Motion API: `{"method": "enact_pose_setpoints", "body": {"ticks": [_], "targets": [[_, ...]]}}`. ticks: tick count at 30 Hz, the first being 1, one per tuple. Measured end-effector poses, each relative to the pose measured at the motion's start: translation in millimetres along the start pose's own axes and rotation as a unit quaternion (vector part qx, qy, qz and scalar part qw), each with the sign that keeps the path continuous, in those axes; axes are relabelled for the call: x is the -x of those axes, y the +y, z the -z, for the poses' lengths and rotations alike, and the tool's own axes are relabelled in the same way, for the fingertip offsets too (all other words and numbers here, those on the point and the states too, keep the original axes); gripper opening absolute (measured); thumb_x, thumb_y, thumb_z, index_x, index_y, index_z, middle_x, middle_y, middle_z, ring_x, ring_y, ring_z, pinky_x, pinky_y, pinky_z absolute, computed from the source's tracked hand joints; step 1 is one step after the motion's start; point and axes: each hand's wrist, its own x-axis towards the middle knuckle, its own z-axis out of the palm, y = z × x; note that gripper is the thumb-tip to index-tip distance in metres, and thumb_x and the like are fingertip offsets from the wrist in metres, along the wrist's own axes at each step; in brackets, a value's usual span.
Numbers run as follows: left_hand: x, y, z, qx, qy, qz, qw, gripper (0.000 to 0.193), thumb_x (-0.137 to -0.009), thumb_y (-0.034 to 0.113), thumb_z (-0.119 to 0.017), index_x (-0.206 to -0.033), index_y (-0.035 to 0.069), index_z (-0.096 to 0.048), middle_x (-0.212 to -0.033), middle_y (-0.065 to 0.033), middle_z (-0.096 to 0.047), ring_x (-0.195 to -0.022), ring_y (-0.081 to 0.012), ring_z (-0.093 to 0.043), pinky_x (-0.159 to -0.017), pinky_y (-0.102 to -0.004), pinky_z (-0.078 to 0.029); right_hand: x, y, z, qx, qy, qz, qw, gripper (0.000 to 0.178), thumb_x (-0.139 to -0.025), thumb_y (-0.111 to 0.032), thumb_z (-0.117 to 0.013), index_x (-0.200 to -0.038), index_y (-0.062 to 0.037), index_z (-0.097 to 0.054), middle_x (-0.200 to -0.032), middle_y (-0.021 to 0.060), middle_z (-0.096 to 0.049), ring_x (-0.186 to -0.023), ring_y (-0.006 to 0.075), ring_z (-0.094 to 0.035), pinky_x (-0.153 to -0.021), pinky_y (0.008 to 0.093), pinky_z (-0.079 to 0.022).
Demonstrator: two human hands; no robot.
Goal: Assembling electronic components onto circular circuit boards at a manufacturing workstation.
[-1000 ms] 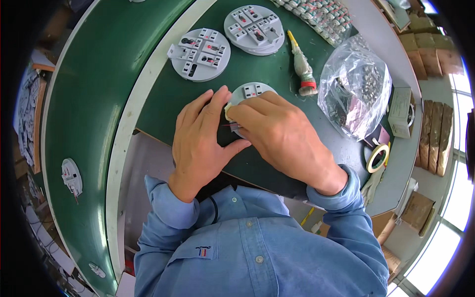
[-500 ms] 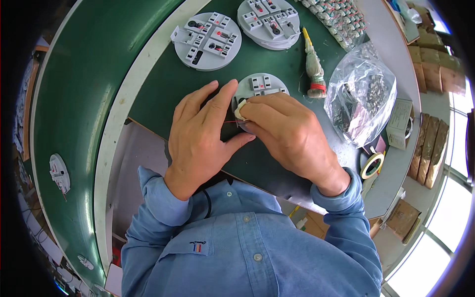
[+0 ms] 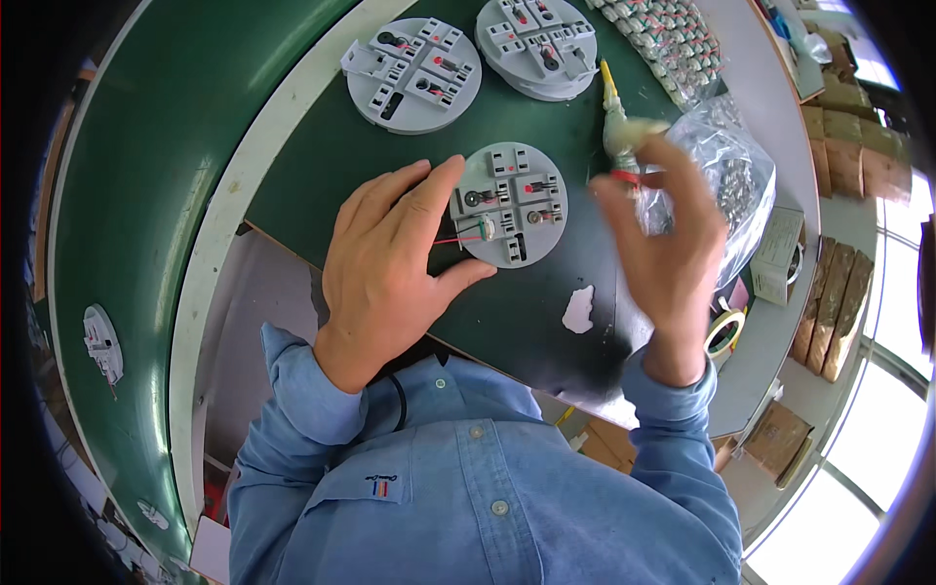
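A round grey plastic base [image 3: 497, 164] with raised blocks and small electronic parts lies on the green bench top. My left hand [image 3: 380, 268] rests flat at its left side, fingers stretched, index finger and thumb against the rim. A small part with a red wire [image 3: 458, 240] sits at the base's lower left, the wire running toward that hand. To the right, my right hand [image 3: 678, 234] is raised and blurred, thumb and index finger apart. Something cream-coloured [image 3: 642, 131] shows at its index fingertip, too smeared to name. Behind that hand stands a yellow-tipped brush-like tool [image 3: 610, 88], partly hidden.
Similar round bases [image 3: 414, 112] lie at the back, some stacked [image 3: 546, 88]. A clear plastic bag [image 3: 751, 161] of small parts, bundled parts [image 3: 673, 49] and a tape roll [image 3: 724, 333] are on the right. A white scrap [image 3: 578, 309] lies nearby. A green belt [image 3: 156, 244] curves along the left.
My right hand has lifted off the base and swung right, uncovering the base's parts and the white scrap. My left hand stays almost where it was.
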Motion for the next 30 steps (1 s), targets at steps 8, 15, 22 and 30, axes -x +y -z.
{"method": "enact_pose_setpoints", "body": {"ticks": [8,15,22,30], "targets": [[-2.7,0.7,0.9,-0.022,-0.001,-0.018,1.000,0.094,-0.063,0.019,-0.104,-0.148,0.006,-0.066,-0.136,-0.0135,-0.073,-0.127,-0.0329,-0.067,-0.108,-0.0458,-0.051,-35.0,43.1,3.0,0.199,-0.244,-0.233,0.920,0.039,-0.102,-0.026,-0.076,-0.133,-0.0038,-0.067,-0.119,0.0164,-0.079,-0.106,0.0322,-0.077,-0.086,0.0399,-0.062],[-8.2,3.6,-1.7,-0.016,-0.002,-0.015,1.000,0.091,-0.065,0.019,-0.103,-0.147,0.006,-0.067,-0.137,-0.0144,-0.072,-0.126,-0.0336,-0.067,-0.107,-0.0457,-0.051,24.9,2.9,3.5,-0.364,-0.013,-0.222,0.905,0.033,-0.097,0.000,-0.079,-0.128,-0.0011,-0.065,-0.118,0.0132,-0.078,-0.105,0.0218,-0.077,-0.091,0.0342,-0.062],[-5.4,-2.7,0.7,-0.039,0.006,-0.020,0.999,0.088,-0.066,0.022,-0.101,-0.147,0.005,-0.068,-0.135,-0.0151,-0.073,-0.126,-0.0337,-0.068,-0.108,-0.0457,-0.051,10.1,-37.9,-31.8,-0.144,-0.143,-0.012,0.979,0.039,-0.091,0.000,-0.086,-0.125,-0.0027,-0.067,-0.117,0.0117,-0.080,-0.103,0.0200,-0.078,-0.091,0.0351,-0.063],[-1.3,-16.7,-6.6,-0.008,0.018,-0.003,1.000,0.085,-0.069,0.019,-0.099,-0.146,0.003,-0.066,-0.128,-0.0120,-0.077,-0.128,-0.0325,-0.067,-0.108,-0.0467,-0.050,21.5,-31.0,-48.6,-0.105,-0.119,-0.003,0.987,0.039,-0.090,-0.004,-0.090,-0.123,-0.0022,-0.069,-0.114,0.0079,-0.080,-0.101,0.0169,-0.078,-0.086,0.0338,-0.063]]}}
